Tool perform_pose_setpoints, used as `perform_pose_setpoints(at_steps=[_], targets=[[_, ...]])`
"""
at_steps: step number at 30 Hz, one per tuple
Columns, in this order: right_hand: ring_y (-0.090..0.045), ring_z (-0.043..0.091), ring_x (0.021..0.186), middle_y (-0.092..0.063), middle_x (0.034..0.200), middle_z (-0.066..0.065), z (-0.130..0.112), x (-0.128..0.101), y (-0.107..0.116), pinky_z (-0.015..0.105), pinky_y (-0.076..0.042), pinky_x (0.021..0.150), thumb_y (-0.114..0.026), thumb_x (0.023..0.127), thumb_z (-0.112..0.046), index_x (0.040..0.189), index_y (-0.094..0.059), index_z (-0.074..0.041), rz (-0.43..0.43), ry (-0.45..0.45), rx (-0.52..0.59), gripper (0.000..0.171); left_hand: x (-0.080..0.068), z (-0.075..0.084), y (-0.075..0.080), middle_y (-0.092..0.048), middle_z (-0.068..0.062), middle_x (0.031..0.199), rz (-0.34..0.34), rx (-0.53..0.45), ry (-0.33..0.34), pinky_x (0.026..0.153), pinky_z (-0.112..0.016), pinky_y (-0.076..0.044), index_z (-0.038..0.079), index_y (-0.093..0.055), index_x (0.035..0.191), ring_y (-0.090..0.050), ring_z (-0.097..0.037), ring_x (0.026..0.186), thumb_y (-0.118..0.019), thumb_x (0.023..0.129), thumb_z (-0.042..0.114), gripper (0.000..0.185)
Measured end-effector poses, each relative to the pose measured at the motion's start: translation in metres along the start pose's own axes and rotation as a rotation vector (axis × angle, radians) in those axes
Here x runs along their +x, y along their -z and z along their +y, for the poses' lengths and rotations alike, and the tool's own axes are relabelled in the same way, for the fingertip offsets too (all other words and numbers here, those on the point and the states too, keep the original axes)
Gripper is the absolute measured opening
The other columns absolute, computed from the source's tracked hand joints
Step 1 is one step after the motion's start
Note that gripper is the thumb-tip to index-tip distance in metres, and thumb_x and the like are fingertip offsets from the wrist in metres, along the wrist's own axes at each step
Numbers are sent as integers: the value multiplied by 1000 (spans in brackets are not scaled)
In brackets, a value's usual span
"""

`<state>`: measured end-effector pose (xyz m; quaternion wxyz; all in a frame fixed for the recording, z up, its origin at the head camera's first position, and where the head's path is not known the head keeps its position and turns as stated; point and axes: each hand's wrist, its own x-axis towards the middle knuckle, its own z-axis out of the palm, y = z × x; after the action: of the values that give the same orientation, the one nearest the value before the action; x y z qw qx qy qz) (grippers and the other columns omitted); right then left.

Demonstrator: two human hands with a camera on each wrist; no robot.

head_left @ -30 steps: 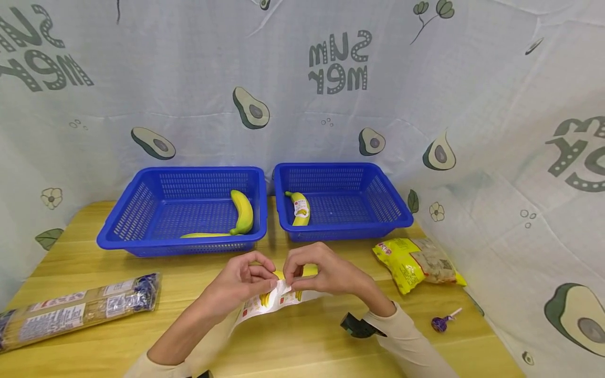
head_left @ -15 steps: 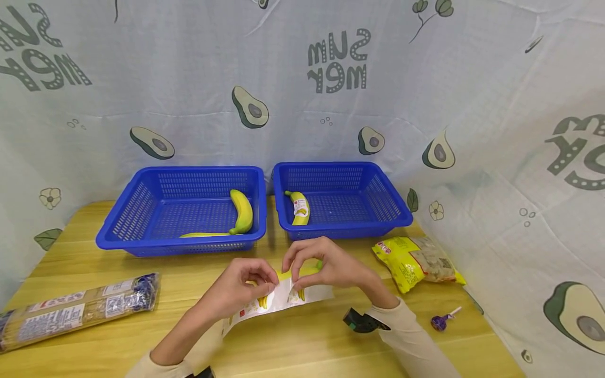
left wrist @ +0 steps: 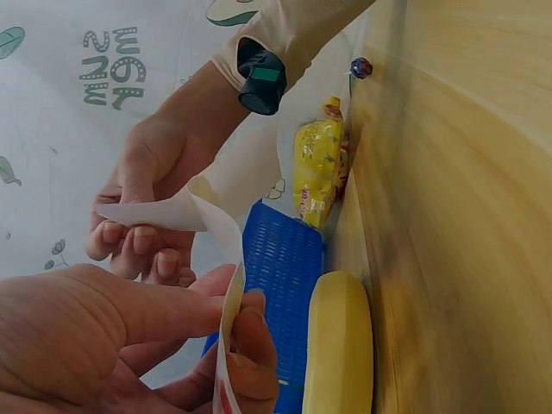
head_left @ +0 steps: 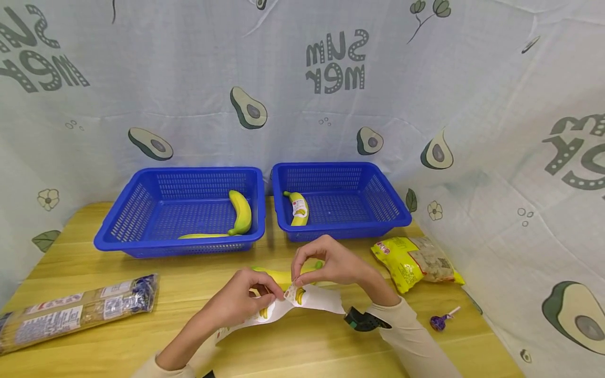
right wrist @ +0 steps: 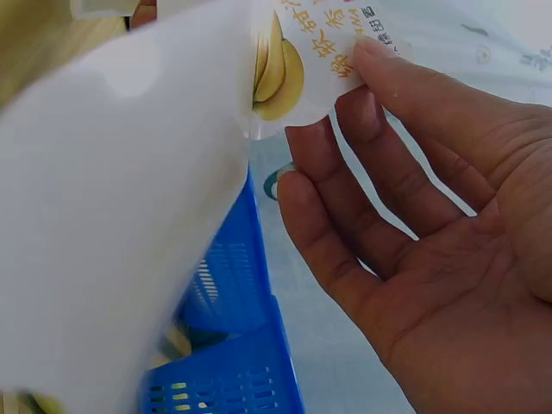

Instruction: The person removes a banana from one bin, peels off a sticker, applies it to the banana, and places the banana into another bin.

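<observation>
Two hands work a strip of sticker sheet [head_left: 276,307] over the table [head_left: 142,336]. Compared with half a second ago, the right hand [head_left: 331,265] has lifted and drawn a banana-printed sticker [head_left: 296,294] partly away from the backing, so peeling looks underway rather than finished. The left hand [head_left: 241,302] pinches the sheet between thumb and forefinger; the right pinches the sticker's edge, other fingers loosely curled. A banana [head_left: 283,274] lies on the table just behind the hands, long axis left to right, its green stem end pointing right.
</observation>
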<state>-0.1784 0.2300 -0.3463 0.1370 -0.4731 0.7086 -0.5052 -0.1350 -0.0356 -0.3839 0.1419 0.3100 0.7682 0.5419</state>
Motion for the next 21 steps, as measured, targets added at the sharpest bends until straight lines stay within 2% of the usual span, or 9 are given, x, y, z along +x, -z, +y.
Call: perform_pose_setpoints(at_steps=[13, 21], targets=[[-69, 14, 82, -70, 90, 20, 0, -1, -2, 43, -67, 80, -79, 93, 10, 96, -70, 4, 8, -43, 16, 11, 0, -11, -20, -77, 3, 90, -47, 43, -22, 71, -23, -56, 6, -82, 95, -63, -3, 80, -71, 95, -8, 18], [-69, 16, 81, -70, 89, 19, -1, -2, -1, 38, -66, 79, -78, 93, 10, 96, -70, 3, 8, -39, 7, 11, 0, -20, -36, -75, 3, 90, -103, 53, -30, 75, -23, -58, 5, -81, 93, -62, 0, 82, -71, 94, -12, 20]])
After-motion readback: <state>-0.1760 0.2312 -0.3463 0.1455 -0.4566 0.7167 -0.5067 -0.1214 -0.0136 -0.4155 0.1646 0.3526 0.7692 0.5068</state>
